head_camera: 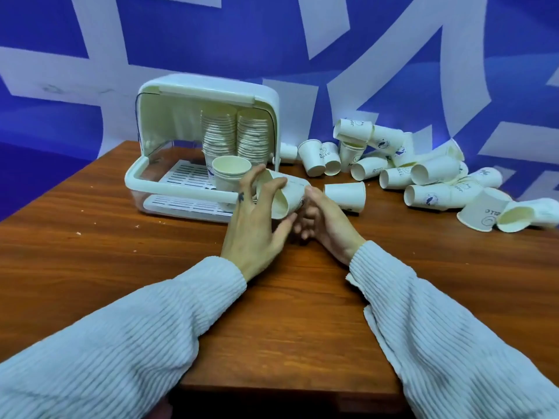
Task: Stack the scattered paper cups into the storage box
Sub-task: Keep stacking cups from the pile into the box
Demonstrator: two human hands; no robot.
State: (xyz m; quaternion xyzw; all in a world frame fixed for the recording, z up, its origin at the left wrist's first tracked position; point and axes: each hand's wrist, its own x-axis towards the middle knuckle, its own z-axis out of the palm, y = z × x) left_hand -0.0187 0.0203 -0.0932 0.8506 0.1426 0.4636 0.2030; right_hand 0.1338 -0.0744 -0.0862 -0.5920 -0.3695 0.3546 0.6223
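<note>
A white storage box (169, 186) with its lid raised stands at the table's back left. Inside it are two tall stacks of paper cups (236, 134) and a short stack (230, 172) in front. Between my hands lies a paper cup (287, 198) on its side, mouth toward me. My left hand (257, 219) wraps its fingers over the cup's rim. My right hand (323, 219) touches the cup's base end from the right, fingers curled under. Several loose cups (423, 173) lie scattered at the right.
One loose cup (346, 196) lies on its side just right of my hands. The wooden table (90, 243) has small crumbs on the left. A blue and white wall stands behind. The table's front edge is near my forearms.
</note>
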